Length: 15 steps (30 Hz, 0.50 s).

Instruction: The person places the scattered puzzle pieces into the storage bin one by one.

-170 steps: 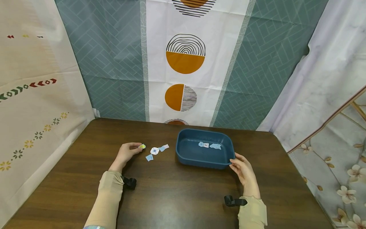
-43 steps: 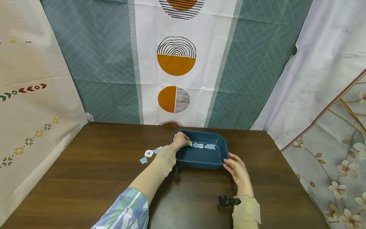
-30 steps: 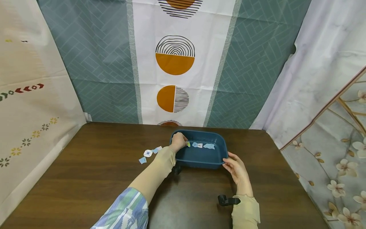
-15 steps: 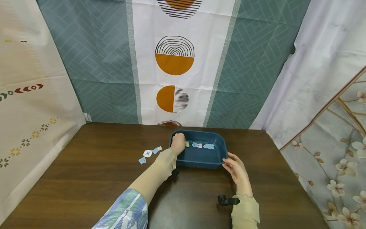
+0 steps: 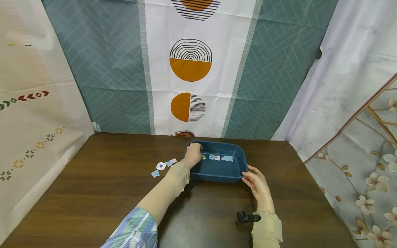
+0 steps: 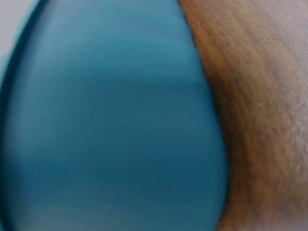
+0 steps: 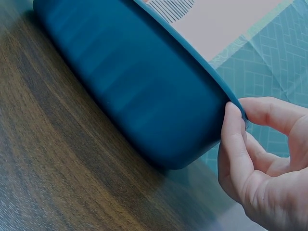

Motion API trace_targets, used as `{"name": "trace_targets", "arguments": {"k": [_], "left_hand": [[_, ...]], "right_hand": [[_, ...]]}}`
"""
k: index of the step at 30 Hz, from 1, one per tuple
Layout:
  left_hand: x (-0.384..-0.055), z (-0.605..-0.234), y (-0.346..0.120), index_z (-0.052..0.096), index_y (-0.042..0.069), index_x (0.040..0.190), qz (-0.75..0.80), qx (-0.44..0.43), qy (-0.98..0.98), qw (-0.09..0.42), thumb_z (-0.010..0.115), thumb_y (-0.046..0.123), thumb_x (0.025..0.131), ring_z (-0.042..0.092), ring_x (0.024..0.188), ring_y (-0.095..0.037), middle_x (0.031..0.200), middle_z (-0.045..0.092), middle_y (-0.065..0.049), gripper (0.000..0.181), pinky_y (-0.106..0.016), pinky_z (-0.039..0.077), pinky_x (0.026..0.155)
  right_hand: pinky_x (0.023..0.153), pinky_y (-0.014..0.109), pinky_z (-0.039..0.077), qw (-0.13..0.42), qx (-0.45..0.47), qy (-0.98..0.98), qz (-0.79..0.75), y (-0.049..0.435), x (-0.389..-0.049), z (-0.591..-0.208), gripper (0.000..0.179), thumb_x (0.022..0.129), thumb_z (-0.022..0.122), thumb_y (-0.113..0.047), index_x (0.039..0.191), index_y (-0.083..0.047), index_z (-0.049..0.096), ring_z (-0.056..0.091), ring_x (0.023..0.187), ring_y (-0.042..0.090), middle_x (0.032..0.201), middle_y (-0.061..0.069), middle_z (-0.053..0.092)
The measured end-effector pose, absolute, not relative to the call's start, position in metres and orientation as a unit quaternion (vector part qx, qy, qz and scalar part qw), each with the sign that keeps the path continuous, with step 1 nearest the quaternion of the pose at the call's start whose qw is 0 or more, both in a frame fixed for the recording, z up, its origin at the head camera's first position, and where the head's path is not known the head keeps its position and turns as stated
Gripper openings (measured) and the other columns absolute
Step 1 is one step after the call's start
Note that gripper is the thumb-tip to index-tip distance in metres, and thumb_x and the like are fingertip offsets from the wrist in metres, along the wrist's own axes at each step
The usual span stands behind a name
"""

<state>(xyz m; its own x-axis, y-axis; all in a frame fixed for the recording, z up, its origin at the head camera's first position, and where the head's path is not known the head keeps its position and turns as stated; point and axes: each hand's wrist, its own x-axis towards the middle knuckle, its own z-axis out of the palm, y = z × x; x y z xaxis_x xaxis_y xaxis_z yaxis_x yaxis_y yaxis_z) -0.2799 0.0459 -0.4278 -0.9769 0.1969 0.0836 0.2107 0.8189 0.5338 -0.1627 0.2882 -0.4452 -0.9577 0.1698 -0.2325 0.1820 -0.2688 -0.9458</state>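
In the head view a dark blue plastic tray [image 5: 217, 173] stands on the table. My left hand [image 5: 193, 155] reaches over its left end; the back of the hand hides most of its fingers. A small yellow-green cutout [image 5: 203, 157] shows on the tray's floor just beside that hand. To its right lie a blue-and-white cutout [image 5: 214, 157] and a pale blue one [image 5: 227, 158]. My right hand [image 5: 256, 182] pinches the tray's near right corner, thumb and finger on the rim, as the right wrist view also shows. The left wrist view holds only the blurred tray wall [image 6: 115, 120].
Left of the tray, on the brown wooden table [image 5: 102, 193], lie a round compass cutout [image 5: 161, 166], a blue cutout [image 5: 155, 173] and a blue-and-white cutout [image 5: 171, 162]. A patterned curtain [image 5: 124, 69] hangs behind the table's far edge.
My left hand has carried the yellow-green cutout from the table into the tray; the fingers now sit slightly above and left of it. My right hand has kept its grip on the corner.
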Motion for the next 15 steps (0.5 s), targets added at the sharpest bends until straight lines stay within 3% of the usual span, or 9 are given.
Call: {"name": "trace_targets", "arguments": {"k": [7,15], "left_hand": [[-0.27,-0.415,0.035,0.068,0.001,0.122,-0.324,-0.132,-0.937,0.007,0.077,0.007,0.083,0.065,0.106,-0.029,0.119,0.069,-0.014,0.04,-0.041,0.053,0.094],[-0.261,-0.405,0.017,0.068,0.004,0.122,-0.372,-0.142,-0.916,0.046,0.077,0.008,0.084,0.068,0.095,-0.026,0.119,0.068,-0.013,0.04,-0.037,0.057,0.083]], "right_hand": [[0.069,0.016,0.053,0.003,0.145,0.607,-0.782,0.287,-0.162,-0.444,0.04,0.091,0.053,0.006,0.13,0.001,0.045,0.057,0.066,0.003,0.073,-0.007,0.06],[0.07,0.016,0.053,0.007,0.15,0.604,-0.782,0.287,-0.162,-0.444,0.041,0.091,0.053,0.006,0.13,-0.001,0.044,0.057,0.066,0.003,0.073,-0.007,0.059]]}}
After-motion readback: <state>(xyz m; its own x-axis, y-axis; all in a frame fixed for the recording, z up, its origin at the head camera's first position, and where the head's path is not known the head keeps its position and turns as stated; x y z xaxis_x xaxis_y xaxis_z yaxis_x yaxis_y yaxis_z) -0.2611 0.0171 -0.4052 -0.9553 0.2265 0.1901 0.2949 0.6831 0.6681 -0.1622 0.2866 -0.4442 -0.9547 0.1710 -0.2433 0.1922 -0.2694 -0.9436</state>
